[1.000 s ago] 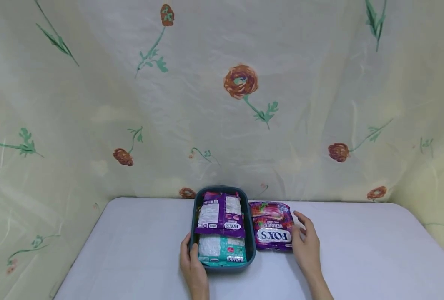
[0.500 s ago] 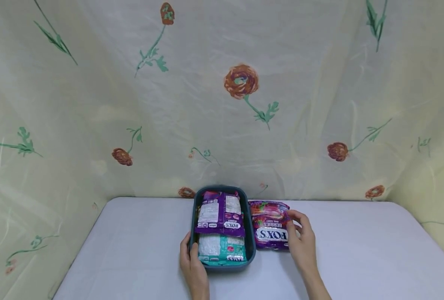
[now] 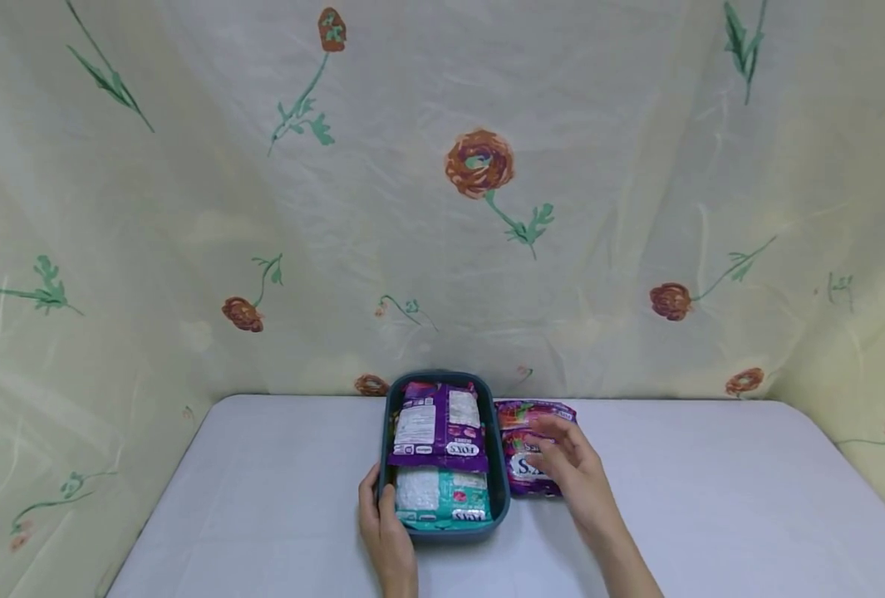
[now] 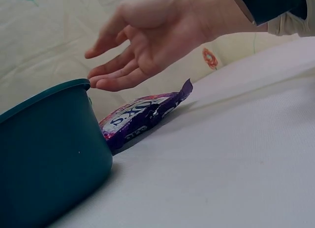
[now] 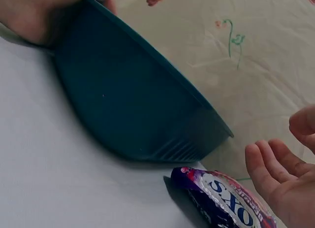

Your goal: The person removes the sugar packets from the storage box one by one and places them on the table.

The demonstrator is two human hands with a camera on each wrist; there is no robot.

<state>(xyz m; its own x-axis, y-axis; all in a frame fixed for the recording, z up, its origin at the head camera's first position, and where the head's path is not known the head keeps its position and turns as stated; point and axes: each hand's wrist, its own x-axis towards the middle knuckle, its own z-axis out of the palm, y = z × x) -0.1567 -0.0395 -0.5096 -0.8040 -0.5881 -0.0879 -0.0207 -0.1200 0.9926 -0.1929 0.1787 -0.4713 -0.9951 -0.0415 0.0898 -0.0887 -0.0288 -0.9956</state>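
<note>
Right hand [image 3: 577,475] nearer tub [image 4: 54,154], gap above packet [image 4: 139,115] only in wrist views

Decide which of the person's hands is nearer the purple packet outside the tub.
Right. The right hand hovers above the purple packet; the left hand holds the left side of the tub, which stands between it and the packet.

Loose purple packet [image 3: 521,478] partly hidden behind right fingers [image 3: 562,428] — teal packet [image 3: 442,494], far end covered, small print [image 3: 415,425] unreadable
</note>
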